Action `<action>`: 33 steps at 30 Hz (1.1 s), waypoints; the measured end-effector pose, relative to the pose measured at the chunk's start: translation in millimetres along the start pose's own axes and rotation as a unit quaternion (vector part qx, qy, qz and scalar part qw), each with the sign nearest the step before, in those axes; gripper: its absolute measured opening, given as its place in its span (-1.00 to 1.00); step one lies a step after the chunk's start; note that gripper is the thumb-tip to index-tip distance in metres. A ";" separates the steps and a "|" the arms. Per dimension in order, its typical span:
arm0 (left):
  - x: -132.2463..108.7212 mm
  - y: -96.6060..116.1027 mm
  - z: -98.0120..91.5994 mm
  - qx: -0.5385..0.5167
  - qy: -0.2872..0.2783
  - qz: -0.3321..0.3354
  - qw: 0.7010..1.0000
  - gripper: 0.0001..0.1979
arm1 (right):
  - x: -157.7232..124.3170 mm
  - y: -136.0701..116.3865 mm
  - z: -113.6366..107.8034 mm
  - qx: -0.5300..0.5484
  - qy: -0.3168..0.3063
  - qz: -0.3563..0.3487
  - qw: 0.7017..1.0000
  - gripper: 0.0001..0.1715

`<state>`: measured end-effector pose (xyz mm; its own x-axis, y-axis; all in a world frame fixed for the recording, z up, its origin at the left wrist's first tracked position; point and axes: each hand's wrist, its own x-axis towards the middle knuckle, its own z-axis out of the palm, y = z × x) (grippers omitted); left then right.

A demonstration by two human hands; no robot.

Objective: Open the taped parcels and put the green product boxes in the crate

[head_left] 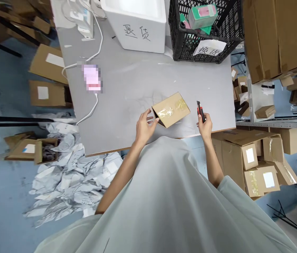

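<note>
A small brown cardboard box [173, 107] with shiny clear tape across its top lies at an angle near the table's front edge. Its left end shows a dark gap. At that end is my left hand [146, 127], fingers apart and curved, the thumb close to the box's near corner; whether it touches the cardboard I cannot tell. To the right of the box, my right hand [205, 125] is closed around a red and black box cutter [200, 111], which points away from me.
Along the table's [127, 88] far side stand a white bin [144, 35] and a black plastic crate [190, 45] holding green and pink boxes. A blurred device [92, 78] with white cables lies left. Grey mailing bags [66, 175] and cartons [232, 158] flank the table.
</note>
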<state>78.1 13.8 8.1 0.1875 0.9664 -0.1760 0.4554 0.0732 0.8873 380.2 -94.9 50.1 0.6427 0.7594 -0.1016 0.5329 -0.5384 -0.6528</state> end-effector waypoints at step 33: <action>74.8 88.6 96.6 0.234 -0.040 0.156 0.959 -0.45 | 45.9 -3.1 78.9 0.242 -0.159 0.065 0.955 -0.42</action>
<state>216.5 68.8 32.4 0.4364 0.8996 0.0183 0.7029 -0.3535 0.6172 364.6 -29.6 -11.7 0.4449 0.8114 -0.3790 0.0936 -0.4630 -0.8814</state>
